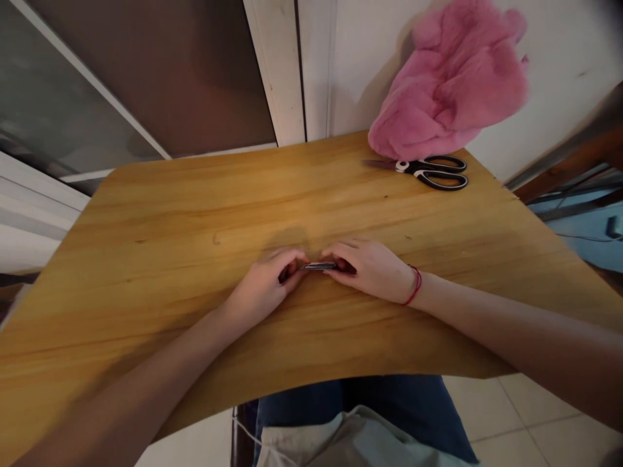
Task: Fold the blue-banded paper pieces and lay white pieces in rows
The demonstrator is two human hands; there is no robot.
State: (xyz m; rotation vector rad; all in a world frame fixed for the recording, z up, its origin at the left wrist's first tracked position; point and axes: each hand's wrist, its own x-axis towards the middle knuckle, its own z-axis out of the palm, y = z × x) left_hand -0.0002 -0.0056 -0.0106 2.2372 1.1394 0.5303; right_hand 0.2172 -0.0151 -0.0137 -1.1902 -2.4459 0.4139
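Observation:
Between my two hands is a small, thin, dark flat piece [320, 266], seen nearly edge-on just above the tabletop; its kind is too small to make out. My left hand [265, 282] pinches its left end between thumb and fingers. At the other end, my right hand [372, 269] pinches it the same way, fingers closed. A red string bracelet [415, 285] circles my right wrist. The fingertips partly hide both ends of the piece.
Black-handled scissors [421, 170] lie at the back right of the wooden table [219, 214], blades pointing left. Behind them a bundle of fluffy pink cloth [452, 84] rests against the white wall [370, 52]. A framed panel [160, 71] stands beyond the table's back edge.

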